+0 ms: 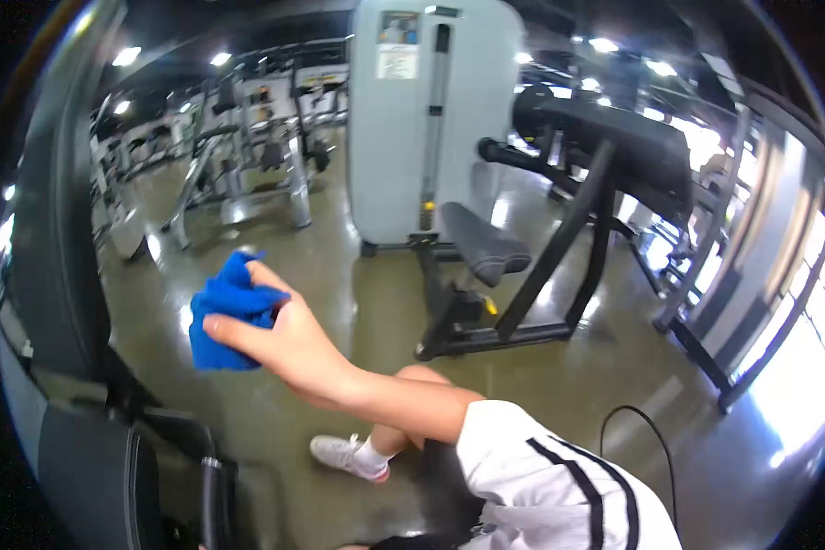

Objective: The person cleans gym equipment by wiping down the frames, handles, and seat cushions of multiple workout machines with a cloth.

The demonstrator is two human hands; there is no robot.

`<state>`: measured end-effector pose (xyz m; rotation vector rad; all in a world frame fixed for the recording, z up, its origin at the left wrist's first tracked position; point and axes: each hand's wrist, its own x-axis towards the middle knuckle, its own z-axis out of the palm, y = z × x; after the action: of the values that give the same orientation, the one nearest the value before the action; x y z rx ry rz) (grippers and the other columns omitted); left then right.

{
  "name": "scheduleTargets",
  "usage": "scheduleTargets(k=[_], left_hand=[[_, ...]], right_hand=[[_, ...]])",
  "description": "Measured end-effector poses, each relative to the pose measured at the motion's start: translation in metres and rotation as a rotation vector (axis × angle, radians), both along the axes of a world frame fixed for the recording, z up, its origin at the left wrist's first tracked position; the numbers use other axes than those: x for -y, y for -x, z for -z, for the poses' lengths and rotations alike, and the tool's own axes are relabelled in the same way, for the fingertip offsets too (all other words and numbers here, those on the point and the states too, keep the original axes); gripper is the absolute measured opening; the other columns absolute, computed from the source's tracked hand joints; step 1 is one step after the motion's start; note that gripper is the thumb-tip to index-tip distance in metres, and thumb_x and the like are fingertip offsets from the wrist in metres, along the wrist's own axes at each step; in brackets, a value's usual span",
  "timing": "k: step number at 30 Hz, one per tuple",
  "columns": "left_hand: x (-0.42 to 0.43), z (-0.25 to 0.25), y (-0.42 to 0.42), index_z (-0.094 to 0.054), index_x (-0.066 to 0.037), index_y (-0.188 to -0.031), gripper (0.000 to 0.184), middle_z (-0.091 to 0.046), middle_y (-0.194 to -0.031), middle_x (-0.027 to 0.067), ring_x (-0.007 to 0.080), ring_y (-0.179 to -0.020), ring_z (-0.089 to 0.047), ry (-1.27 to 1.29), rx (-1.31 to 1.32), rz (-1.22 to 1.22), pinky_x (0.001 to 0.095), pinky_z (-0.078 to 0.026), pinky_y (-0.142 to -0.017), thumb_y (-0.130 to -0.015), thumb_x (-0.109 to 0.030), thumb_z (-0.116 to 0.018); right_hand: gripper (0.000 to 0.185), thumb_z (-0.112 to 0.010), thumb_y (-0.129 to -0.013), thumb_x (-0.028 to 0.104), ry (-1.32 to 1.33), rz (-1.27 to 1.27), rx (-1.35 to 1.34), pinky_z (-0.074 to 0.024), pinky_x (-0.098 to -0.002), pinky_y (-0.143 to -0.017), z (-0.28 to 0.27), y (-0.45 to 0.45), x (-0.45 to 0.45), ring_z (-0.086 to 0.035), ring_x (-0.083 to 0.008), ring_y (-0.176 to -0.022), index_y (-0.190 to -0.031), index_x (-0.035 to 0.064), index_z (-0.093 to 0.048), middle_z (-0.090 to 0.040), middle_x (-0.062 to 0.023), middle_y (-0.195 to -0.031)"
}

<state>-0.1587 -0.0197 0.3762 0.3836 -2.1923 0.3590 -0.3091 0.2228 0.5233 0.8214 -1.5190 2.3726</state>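
Note:
My right hand [280, 335] is closed round a bunched blue cloth [225, 316], thumb on the near side and fingers mostly hidden behind the folds. The right arm stretches out to the left from a white sleeve with black stripes [559, 467]. The cloth is held up in the air, to the right of a tall dark machine upright [55, 202]; whether it touches anything is not clear. Below it on the left is a black padded part [87, 472] beside a dark bar [211, 500]. My left hand does not show.
A grey weight-stack machine [390, 119] with a black seat [486, 243] and dark frame stands ahead. More gym equipment [247, 156] fills the left background. A black cord [655, 426] loops at the right. My white shoe [348, 456] rests on the shiny floor [330, 275].

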Motion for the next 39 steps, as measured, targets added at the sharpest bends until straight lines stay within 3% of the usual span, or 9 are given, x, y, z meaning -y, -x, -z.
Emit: scheduleTargets(k=[4, 6, 11, 14, 18, 24, 31, 35, 39], left_hand=[[-0.003, -0.007, 0.0, -0.053, -0.013, -0.056, 0.039, -0.054, -0.053, 0.0055, 0.0243, -0.044, -0.053, 0.012, 0.058, 0.027, 0.0362, -0.039, -0.04, -0.088, -0.036, -0.051], [-0.001, -0.007, 0.001, -0.052, -0.013, -0.056, 0.038, -0.054, -0.053, 0.0058, 0.0246, -0.045, -0.052, 0.013, 0.085, -0.003, 0.0365, -0.038, -0.041, -0.088, -0.033, -0.051], [0.015, 0.019, -0.003, -0.051, -0.01, -0.056, 0.035, -0.049, -0.05, 0.0083, 0.0281, -0.041, -0.047, 0.122, 0.071, -0.077, 0.0395, -0.034, -0.039, -0.088, -0.023, -0.049], [0.041, 0.056, -0.023, -0.057, 0.012, -0.096, 0.029, -0.058, -0.088, 0.0276, 0.0417, -0.077, -0.055, -0.129, 0.171, -0.029, 0.0449, -0.043, -0.067, -0.093, -0.011, -0.04], [0.02, 0.045, -0.024, -0.06, 0.005, -0.087, 0.029, -0.061, -0.078, 0.0204, 0.0367, -0.073, -0.058, -0.155, 0.053, -0.064, 0.0408, -0.045, -0.066, -0.09, -0.019, -0.043], [-0.02, 0.051, -0.049, -0.046, 0.002, -0.127, 0.035, -0.046, -0.133, 0.0155, 0.0233, -0.127, -0.038, -0.14, 0.159, -0.171, 0.035, -0.024, -0.107, -0.094, -0.011, -0.041], [-0.003, 0.066, -0.125, -0.053, -0.005, -0.113, 0.026, -0.053, -0.112, 0.0071, 0.0158, -0.105, -0.049, -0.208, -0.127, -0.061, 0.0292, -0.037, -0.088, -0.09, -0.014, -0.045], [-0.029, 0.067, -0.069, -0.053, -0.002, -0.09, 0.009, -0.052, -0.081, 0.0017, 0.0094, -0.075, -0.048, -0.314, -0.211, -0.018, 0.0234, -0.039, -0.069, -0.084, -0.006, -0.047], [-0.015, 0.103, -0.063, -0.055, 0.0, -0.09, 0.011, -0.055, -0.079, 0.0027, 0.0082, -0.072, -0.049, -0.472, -0.26, -0.068, 0.0229, -0.04, -0.064, -0.084, -0.007, -0.05]], right_hand=[[0.029, -0.061, -0.075, 0.003, -0.243, -0.069, -0.31, -0.0424, -0.0296, -0.081, 0.028, 0.004, 0.058, -0.05, -0.0146, -0.091, -0.101, 0.0008, -0.048, -0.051, -0.0063, -0.094], [0.031, -0.059, -0.065, 0.0, -0.345, -0.048, -0.675, -0.0428, -0.0385, -0.075, 0.042, 0.011, 0.097, -0.05, -0.0323, -0.084, -0.092, -0.0003, -0.046, -0.049, -0.0161, -0.09], [0.027, -0.063, -0.061, 0.009, -0.727, -0.537, -1.057, -0.0421, -0.0408, -0.061, 0.143, 0.023, 0.157, -0.052, -0.0348, -0.068, -0.085, 0.0031, -0.052, -0.054, -0.0118, -0.07], [0.023, -0.06, -0.062, 0.026, -0.547, -0.36, -1.13, -0.0437, -0.039, -0.053, 0.151, 0.016, 0.159, -0.055, -0.0319, -0.058, -0.062, 0.0033, -0.058, -0.054, -0.0136, -0.06], [0.035, -0.057, -0.066, 0.038, -0.776, -0.31, -1.169, -0.0453, -0.0394, -0.058, 0.15, 0.002, 0.166, -0.061, -0.0327, -0.06, -0.056, 0.0049, -0.065, -0.061, -0.0154, -0.059], [0.029, -0.058, -0.073, 0.035, -0.724, 0.007, -1.129, -0.0457, -0.0388, -0.065, 0.165, -0.01, 0.163, -0.064, -0.0287, -0.071, -0.073, 0.0086, -0.07, -0.066, -0.0129, -0.076], [0.03, -0.058, -0.077, 0.026, -0.706, -0.033, -1.28, -0.0458, -0.0347, -0.052, 0.143, -0.028, 0.151, -0.056, -0.0241, -0.05, -0.068, -0.0027, -0.063, -0.057, -0.0145, -0.056], [0.014, -0.067, -0.071, 0.015, 0.05, -0.069, -1.353, -0.0459, -0.033, -0.06, 0.188, 0.019, 0.159, -0.06, -0.0217, -0.068, -0.078, 0.0027, -0.066, -0.063, -0.0111, -0.076], [0.019, -0.069, -0.068, 0.017, -0.048, 0.371, -1.916, -0.0455, -0.0357, -0.068, 0.259, 0.056, 0.15, -0.061, -0.0217, -0.078, -0.085, 0.0094, -0.068, -0.065, -0.0066, -0.085]])
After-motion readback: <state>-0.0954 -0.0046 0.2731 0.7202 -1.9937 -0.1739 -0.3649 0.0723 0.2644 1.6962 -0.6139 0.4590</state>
